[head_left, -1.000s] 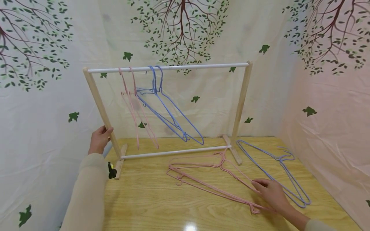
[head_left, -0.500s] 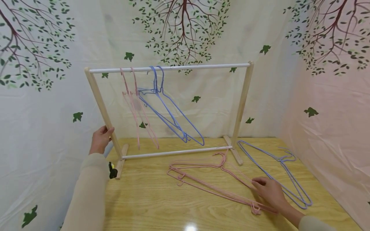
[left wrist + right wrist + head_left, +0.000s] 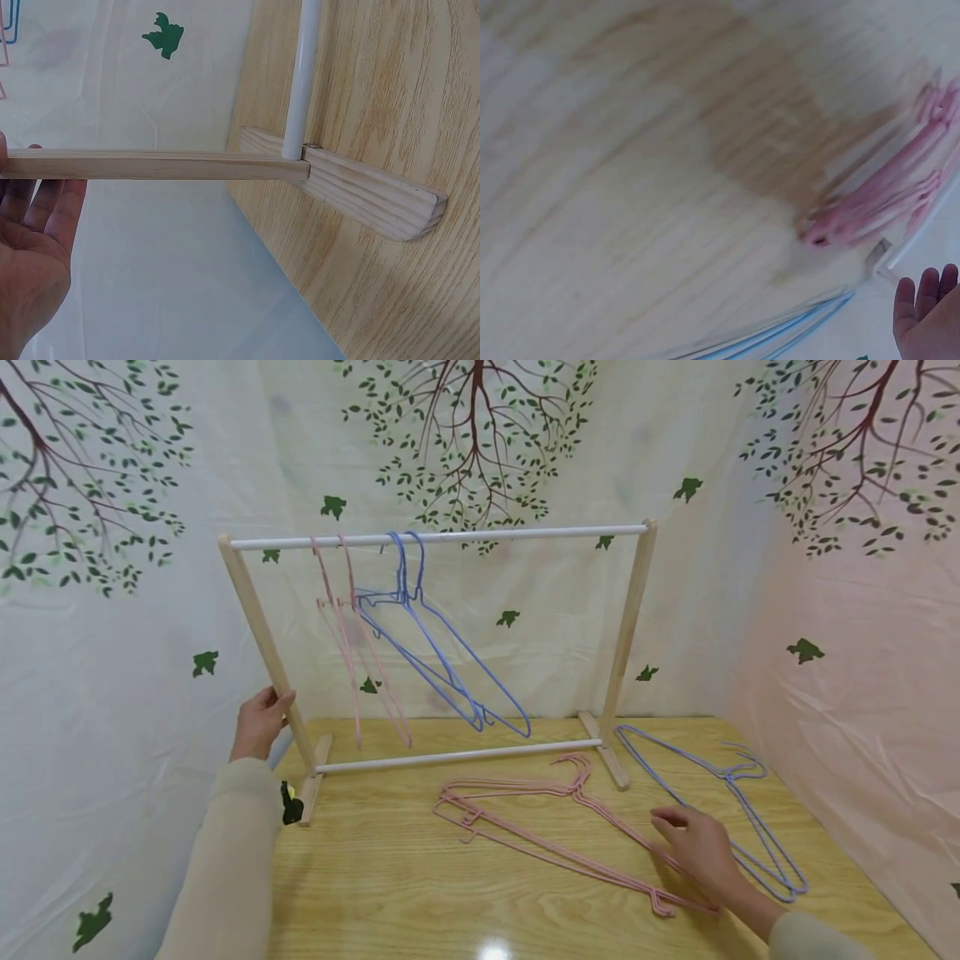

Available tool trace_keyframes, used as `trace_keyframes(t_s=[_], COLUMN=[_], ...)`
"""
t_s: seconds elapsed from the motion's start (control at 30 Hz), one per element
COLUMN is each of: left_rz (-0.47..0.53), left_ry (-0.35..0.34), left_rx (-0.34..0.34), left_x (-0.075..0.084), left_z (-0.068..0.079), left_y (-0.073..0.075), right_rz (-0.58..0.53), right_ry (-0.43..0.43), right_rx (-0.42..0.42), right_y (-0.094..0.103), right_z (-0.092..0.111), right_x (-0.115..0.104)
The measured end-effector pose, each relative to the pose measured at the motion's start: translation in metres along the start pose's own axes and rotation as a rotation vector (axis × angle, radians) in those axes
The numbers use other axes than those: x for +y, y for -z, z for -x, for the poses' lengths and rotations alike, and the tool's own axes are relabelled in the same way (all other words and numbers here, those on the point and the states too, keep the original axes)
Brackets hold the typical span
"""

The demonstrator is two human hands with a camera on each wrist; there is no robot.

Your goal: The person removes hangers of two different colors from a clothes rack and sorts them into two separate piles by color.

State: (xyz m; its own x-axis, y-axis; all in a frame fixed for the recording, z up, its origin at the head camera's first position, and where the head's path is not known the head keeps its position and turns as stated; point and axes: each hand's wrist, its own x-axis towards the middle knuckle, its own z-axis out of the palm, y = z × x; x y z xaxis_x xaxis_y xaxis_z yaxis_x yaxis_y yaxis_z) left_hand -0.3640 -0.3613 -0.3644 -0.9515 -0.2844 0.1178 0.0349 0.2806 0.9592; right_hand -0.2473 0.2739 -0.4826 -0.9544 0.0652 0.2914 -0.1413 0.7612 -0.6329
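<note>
My left hand (image 3: 258,724) grips the left wooden post (image 3: 258,620) of a clothes rack partway up. In the left wrist view, the fingers (image 3: 66,210) reach behind that post (image 3: 165,166). My right hand (image 3: 701,852) hovers just over the right end of a stack of pink clothes hangers (image 3: 577,792) lying on the table. Its thumb and fingers are bent near each other with nothing seen between them. In the blurred right wrist view, the hand (image 3: 934,326) appears apart from the pink hangers (image 3: 877,187).
Pink hangers (image 3: 349,578) and blue hangers (image 3: 420,578) hang on the left half of the white top rail (image 3: 525,534). More blue hangers (image 3: 725,775) lie flat at the table's right. A small black item (image 3: 291,806) sits by the rack's left foot (image 3: 309,802).
My right hand has let go of the raised pink hanger, which has dropped flat onto the stack, and the hand has risen slightly. The left hand keeps its hold on the post.
</note>
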Motion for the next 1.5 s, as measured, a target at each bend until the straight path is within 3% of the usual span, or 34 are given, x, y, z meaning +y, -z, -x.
trace_keyframes(t_s=[0.2, 0.47, 0.63, 1.1, 1.5], left_rz=[-0.005, -0.011, -0.024, -0.007, -0.018], left_ry=[-0.006, -0.016, -0.028, -0.002, -0.007], left_rx=[0.001, 0.001, -0.002, -0.006, 0.010], left_x=[-0.001, -0.005, -0.006, -0.006, -0.003], left_z=[-0.006, -0.015, -0.016, -0.019, -0.004], left_y=[0.001, 0.001, 0.002, 0.002, 0.002], right_rz=[-0.080, -0.169, -0.229, -0.302, -0.266], right_ry=[0.063, 0.109, 0.124, 0.198, 0.265], right_rx=[0.064, 0.234, 0.261, 0.127, 0.044], right_y=[-0.002, -0.005, 0.000, 0.001, -0.012], right_z=[-0.015, -0.053, -0.074, -0.113, -0.133], right_x=[-0.031, -0.086, -0.125, -0.221, -0.272])
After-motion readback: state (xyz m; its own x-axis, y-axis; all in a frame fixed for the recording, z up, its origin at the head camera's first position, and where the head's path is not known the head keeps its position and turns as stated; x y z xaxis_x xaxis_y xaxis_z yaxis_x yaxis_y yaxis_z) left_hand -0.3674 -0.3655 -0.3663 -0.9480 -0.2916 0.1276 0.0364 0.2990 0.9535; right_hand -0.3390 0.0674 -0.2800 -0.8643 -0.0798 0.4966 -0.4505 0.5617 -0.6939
